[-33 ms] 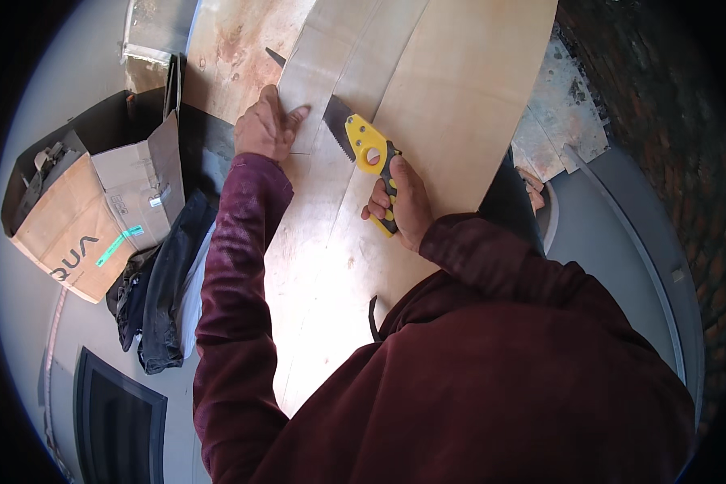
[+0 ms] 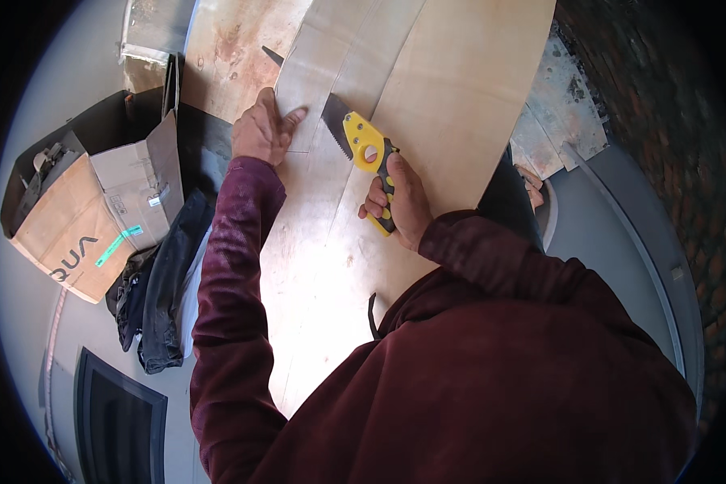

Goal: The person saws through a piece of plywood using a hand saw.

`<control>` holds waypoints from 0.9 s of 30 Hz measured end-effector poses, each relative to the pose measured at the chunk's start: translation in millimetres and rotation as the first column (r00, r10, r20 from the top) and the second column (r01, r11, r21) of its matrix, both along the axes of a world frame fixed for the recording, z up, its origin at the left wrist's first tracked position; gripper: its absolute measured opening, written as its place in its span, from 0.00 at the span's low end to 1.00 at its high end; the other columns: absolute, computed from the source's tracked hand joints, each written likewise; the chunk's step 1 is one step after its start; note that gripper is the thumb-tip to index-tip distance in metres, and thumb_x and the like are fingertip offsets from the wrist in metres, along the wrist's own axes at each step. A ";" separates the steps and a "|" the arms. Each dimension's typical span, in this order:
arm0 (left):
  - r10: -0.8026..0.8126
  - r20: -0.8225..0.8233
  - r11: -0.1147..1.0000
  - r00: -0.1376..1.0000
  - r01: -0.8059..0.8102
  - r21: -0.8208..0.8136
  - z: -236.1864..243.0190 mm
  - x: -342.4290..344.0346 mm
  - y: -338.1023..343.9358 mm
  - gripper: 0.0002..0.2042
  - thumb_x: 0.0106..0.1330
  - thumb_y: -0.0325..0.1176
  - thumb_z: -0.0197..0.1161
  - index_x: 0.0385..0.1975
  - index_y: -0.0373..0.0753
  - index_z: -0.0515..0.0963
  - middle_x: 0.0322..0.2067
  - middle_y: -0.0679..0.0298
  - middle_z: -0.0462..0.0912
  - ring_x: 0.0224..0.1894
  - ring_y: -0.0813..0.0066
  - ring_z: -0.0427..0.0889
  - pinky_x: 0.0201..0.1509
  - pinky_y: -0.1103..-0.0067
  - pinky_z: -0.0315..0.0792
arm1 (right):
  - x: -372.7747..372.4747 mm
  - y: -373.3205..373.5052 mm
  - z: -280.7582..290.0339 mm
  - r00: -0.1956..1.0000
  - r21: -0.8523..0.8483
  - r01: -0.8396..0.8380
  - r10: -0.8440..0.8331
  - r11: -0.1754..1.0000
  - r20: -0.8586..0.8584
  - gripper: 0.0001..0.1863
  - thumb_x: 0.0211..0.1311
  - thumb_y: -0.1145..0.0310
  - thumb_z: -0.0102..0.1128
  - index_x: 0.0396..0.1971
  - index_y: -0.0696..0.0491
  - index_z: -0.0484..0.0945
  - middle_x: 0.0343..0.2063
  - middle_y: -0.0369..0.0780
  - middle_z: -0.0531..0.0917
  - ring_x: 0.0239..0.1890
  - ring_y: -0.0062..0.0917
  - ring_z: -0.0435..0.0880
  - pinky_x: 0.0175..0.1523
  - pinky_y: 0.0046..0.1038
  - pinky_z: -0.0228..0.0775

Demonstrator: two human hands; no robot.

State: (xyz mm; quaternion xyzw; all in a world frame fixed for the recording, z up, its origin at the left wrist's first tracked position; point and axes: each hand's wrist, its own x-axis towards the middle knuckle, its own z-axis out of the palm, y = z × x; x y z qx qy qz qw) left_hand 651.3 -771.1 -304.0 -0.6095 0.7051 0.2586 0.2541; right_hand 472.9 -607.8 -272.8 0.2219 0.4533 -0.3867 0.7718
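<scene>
My right hand (image 2: 401,198) is wrapped round the yellow and black grip of a hand saw (image 2: 360,143). Its dark toothed blade slants up and left over a pale, thin wooden sheet (image 2: 452,97); I cannot tell whether it passes into the sheet. At the sheet's left edge, my left hand (image 2: 262,129) grips with fingers at the edge and thumb stretched over the top. A short line runs across the sheet beside that hand. Just beyond the left edge, a dark pointed tip (image 2: 273,56) shows; whether it belongs to the saw is unclear.
An open cardboard box (image 2: 97,226) stands at the left, dark clothes (image 2: 165,298) hanging beside it. A stained wooden board (image 2: 226,48) lies at the far left. To the right are a spotted panel (image 2: 552,121), a grey curved edge (image 2: 637,210) and a brick surface (image 2: 661,97).
Both hands, the saw and the wooden sheet sit very slightly farther left. Both grips look the same.
</scene>
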 end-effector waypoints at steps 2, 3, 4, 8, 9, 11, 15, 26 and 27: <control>0.010 0.051 1.000 0.999 -0.009 -0.014 1.9 -5.8 2.4 0.29 0.60 0.60 0.63 0.34 0.34 0.73 0.26 0.46 0.82 0.35 0.44 0.83 0.42 0.60 0.74 | -13.9 -9.5 5.0 0.999 0.034 -0.047 0.047 0.998 0.000 0.21 0.76 0.45 0.38 0.43 0.50 0.64 0.16 0.31 0.62 0.17 0.17 0.64 0.34 0.33 0.72; 0.032 0.068 0.999 0.997 -0.030 -0.030 0.4 -7.4 5.4 0.29 0.60 0.61 0.63 0.33 0.33 0.73 0.26 0.46 0.82 0.35 0.44 0.83 0.41 0.60 0.74 | -21.5 -14.2 9.4 0.998 0.053 -0.069 0.070 0.996 -0.002 0.20 0.76 0.46 0.38 0.43 0.50 0.64 0.16 0.31 0.61 0.17 0.17 0.63 0.34 0.33 0.72; 0.061 0.088 0.997 0.994 -0.057 -0.047 -0.4 -10.1 9.9 0.29 0.60 0.61 0.63 0.32 0.33 0.73 0.26 0.46 0.82 0.35 0.45 0.83 0.41 0.61 0.74 | -35.7 -23.8 10.1 0.994 0.048 -0.107 0.107 0.993 0.013 0.19 0.76 0.47 0.38 0.42 0.50 0.64 0.16 0.31 0.61 0.17 0.17 0.62 0.33 0.32 0.72; 0.086 0.051 0.994 0.995 -0.082 -0.067 -8.4 -5.2 5.8 0.30 0.59 0.61 0.64 0.30 0.33 0.74 0.26 0.47 0.82 0.34 0.46 0.83 0.41 0.61 0.74 | -93.9 -14.2 55.8 0.983 0.086 -0.185 0.184 0.979 0.019 0.19 0.77 0.48 0.37 0.42 0.51 0.66 0.15 0.30 0.60 0.15 0.16 0.60 0.31 0.29 0.70; 0.104 0.045 0.993 0.994 -0.102 -0.057 -5.9 -4.0 5.9 0.30 0.59 0.61 0.64 0.30 0.33 0.74 0.26 0.47 0.82 0.34 0.46 0.83 0.41 0.61 0.74 | -109.2 -4.8 77.5 0.979 0.122 -0.201 0.201 0.972 0.011 0.20 0.77 0.48 0.36 0.43 0.51 0.66 0.15 0.30 0.59 0.14 0.16 0.60 0.30 0.29 0.69; 0.118 0.051 0.992 0.992 -0.116 -0.040 -1.1 -0.8 8.2 0.28 0.60 0.60 0.64 0.31 0.33 0.74 0.25 0.48 0.83 0.34 0.47 0.84 0.42 0.61 0.75 | -146.2 8.9 119.9 0.981 0.157 -0.195 0.193 0.968 0.031 0.19 0.77 0.51 0.36 0.45 0.52 0.66 0.15 0.31 0.60 0.14 0.17 0.60 0.29 0.29 0.69; 0.100 0.091 0.994 0.991 -0.097 -0.039 4.4 -7.7 10.0 0.25 0.63 0.57 0.63 0.31 0.34 0.73 0.26 0.48 0.83 0.34 0.48 0.85 0.43 0.62 0.75 | -131.3 8.9 111.7 0.982 0.175 -0.190 0.188 0.966 0.024 0.20 0.77 0.50 0.35 0.46 0.52 0.67 0.13 0.30 0.58 0.13 0.17 0.58 0.27 0.29 0.68; 0.131 0.067 0.989 0.989 -0.126 -0.077 1.3 -11.9 12.3 0.29 0.60 0.61 0.62 0.31 0.35 0.74 0.26 0.49 0.83 0.35 0.47 0.83 0.43 0.61 0.74 | -4.8 11.9 11.6 1.000 -0.042 -0.030 0.030 0.999 -0.007 0.22 0.77 0.46 0.35 0.49 0.51 0.64 0.17 0.31 0.61 0.17 0.17 0.63 0.34 0.35 0.75; 0.136 0.068 0.989 0.988 -0.131 -0.073 3.0 -9.2 13.4 0.29 0.60 0.61 0.62 0.31 0.35 0.74 0.26 0.48 0.83 0.35 0.47 0.83 0.43 0.61 0.74 | -9.9 9.5 12.8 0.999 -0.070 -0.050 0.051 0.996 0.010 0.23 0.76 0.45 0.34 0.48 0.51 0.64 0.17 0.31 0.61 0.18 0.18 0.63 0.35 0.35 0.74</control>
